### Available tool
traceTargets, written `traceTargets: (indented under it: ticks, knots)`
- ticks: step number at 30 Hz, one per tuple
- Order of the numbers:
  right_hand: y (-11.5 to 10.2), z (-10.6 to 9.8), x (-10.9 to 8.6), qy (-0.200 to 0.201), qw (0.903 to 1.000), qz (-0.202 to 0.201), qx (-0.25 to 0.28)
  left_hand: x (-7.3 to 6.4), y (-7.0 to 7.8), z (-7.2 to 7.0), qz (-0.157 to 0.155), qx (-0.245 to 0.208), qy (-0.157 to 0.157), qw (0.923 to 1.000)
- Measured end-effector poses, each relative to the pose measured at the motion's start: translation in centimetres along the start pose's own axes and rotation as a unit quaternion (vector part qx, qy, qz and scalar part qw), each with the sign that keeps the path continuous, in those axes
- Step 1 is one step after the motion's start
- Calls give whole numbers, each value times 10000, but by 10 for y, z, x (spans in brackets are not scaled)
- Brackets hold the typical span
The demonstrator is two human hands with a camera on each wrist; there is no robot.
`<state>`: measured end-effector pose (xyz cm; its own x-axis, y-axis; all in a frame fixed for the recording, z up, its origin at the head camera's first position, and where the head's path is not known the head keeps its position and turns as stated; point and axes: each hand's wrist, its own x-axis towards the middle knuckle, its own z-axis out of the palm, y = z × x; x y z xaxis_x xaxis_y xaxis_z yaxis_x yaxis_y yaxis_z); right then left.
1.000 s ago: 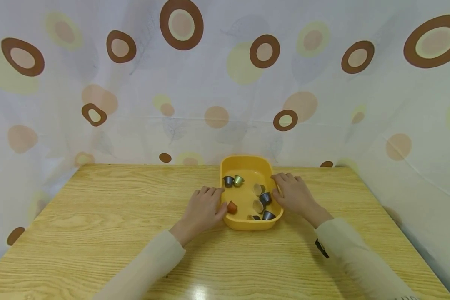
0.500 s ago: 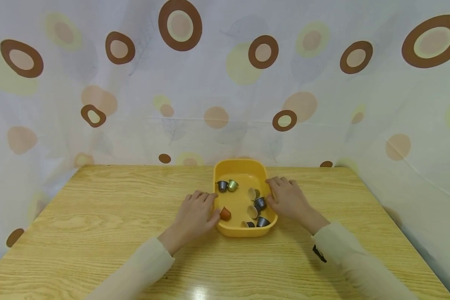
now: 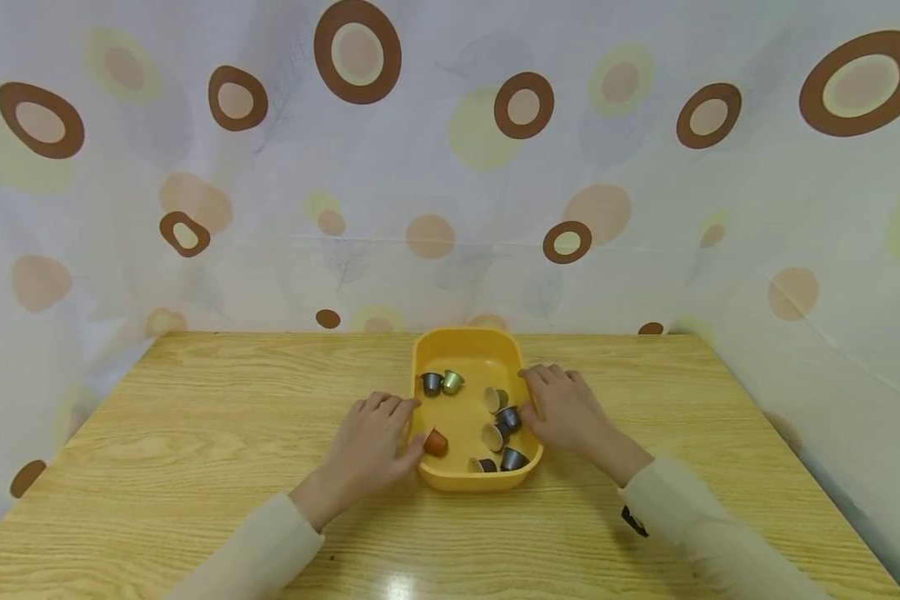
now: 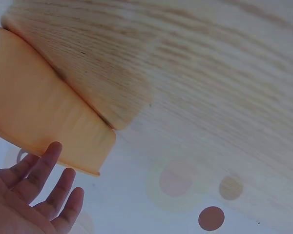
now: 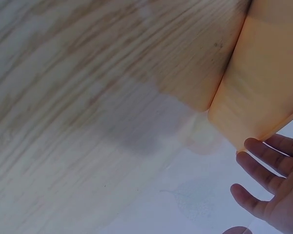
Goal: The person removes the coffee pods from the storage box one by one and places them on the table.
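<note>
A yellow plastic tray (image 3: pixel 474 481) with rounded corners stands on the table, holding several coffee capsules. My left hand (image 3: pixel 371 443) holds its left wall, thumb over the rim and fingers along the outside. Opposite, my right hand (image 3: pixel 567 410) grips the right wall in the same way. Inside, an orange capsule (image 3: pixel 436 443) lies by my left thumb. A dark capsule (image 3: pixel 432 384) and a green-gold one (image 3: pixel 453 382) sit side by side farther back. More capsules, among them a dark blue one (image 3: pixel 513 460), line the right side. Both wrist views show fingers at the tray's outer wall, thumbs mostly hidden.
The tray stands on a wood-grain table (image 3: pixel 217 417). A pale curtain (image 3: pixel 390 167) patterned with brown and beige ovals hangs behind the table and along its sides. A dark band (image 3: pixel 634 522) shows under the right sleeve.
The tray, with the capsules inside, has slid toward me and to the left. Both hands have moved along with it, keeping their hold on its sides.
</note>
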<state>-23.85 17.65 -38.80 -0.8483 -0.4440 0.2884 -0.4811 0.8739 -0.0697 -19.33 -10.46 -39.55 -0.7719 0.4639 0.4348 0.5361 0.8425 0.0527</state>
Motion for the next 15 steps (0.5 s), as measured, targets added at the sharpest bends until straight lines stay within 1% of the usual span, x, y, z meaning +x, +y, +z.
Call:
traceTargets:
  ticks: [9, 15]
  knots:
    - [-9, 0, -4, 119, 9998, -134, -27, -10, -5, -2, 115, 43, 178, 9998]
    - [-13, 1, -7, 234, 9993, -273, -109, -15, -8, -2, 241, 183, 315, 9990]
